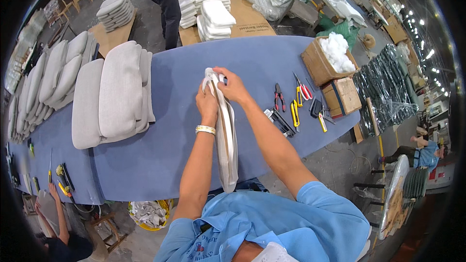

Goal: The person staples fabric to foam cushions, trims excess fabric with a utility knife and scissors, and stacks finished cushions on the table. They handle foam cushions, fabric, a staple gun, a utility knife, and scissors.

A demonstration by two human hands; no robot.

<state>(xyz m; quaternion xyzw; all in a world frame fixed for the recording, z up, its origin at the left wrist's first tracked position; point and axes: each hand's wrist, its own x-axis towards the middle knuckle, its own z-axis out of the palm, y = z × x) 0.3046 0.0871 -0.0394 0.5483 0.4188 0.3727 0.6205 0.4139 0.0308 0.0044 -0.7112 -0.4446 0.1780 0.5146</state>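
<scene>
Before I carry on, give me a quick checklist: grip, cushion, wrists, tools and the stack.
1. Left hand on the light grey cushion: ok, gripping near its far end.
2. Right hand on it too: ok, gripping the same end.
3. Cushion lying flat: not ok, it is held on edge.
4. Wrists bare: not ok, a gold-toned wristband is on the left one.
5. Red-handled pliers apart from the cushion: ok, lying off to the right.
6. Stacked grey cushions apart from both hands: ok, to the left.
</scene>
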